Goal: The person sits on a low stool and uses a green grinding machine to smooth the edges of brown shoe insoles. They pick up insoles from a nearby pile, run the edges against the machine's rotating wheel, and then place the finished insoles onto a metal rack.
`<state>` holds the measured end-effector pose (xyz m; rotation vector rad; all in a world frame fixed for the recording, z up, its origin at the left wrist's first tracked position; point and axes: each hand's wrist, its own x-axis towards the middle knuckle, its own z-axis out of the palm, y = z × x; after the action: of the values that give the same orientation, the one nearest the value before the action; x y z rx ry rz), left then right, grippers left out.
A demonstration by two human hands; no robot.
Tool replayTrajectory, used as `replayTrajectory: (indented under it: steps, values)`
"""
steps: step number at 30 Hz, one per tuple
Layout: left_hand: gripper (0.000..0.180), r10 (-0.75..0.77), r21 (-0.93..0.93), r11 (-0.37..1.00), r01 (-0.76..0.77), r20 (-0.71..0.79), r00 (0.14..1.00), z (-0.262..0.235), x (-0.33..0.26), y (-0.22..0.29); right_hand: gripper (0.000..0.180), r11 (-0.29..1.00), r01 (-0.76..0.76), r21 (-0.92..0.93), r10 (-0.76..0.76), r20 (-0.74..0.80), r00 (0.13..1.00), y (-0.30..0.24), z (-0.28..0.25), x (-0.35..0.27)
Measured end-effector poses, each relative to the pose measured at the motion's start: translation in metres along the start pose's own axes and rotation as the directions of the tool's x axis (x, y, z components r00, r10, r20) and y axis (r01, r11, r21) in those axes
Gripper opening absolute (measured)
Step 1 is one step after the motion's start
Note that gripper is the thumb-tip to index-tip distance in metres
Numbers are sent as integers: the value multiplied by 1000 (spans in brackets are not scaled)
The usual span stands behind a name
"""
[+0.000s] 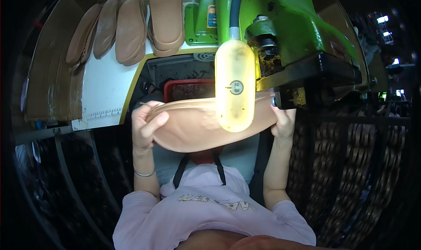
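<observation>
A tan shoe sole (186, 125) is held out lengthwise between my two hands, tilted so that one broad face shows. My left hand (144, 126) grips its left end, thumb on the near face. At the other end my right hand (284, 120) pinches the sole close beside the dark working head (287, 97) of the green machine (296, 35). A glowing yellow lamp (236, 114) hangs in front of the sole and hides part of its middle. Whether the sole's right end touches the machine head, I cannot tell.
Several tan soles (130, 35) lie in a row on the white tabletop (105, 96), which has a yellow edge and a ruler scale. Cardboard (50, 52) stands at the left. Beyond the sole is a red basket (169, 90). Racks of soles (351, 158) stand at the right.
</observation>
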<state>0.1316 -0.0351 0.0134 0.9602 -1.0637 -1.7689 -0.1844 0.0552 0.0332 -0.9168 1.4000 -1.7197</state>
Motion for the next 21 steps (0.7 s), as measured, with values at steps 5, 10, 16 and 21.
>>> replayTrajectory:
  steps: [5,10,16,21]
  values:
    - [27,-8,9,1000,9,-53,999,-40,-9,2,33,999,-41,34,36,149,988,4,31,-18]
    - [27,-18,66,998,21,-42,999,-67,-39,-16,30,989,26,-144,5,214,977,8,43,-18]
    - [28,-375,338,895,290,220,901,-51,-90,-91,40,985,11,-172,22,188,982,8,38,-6]
    - [46,-198,303,948,100,314,928,57,-83,-106,34,951,36,-308,-7,97,995,9,55,-10]
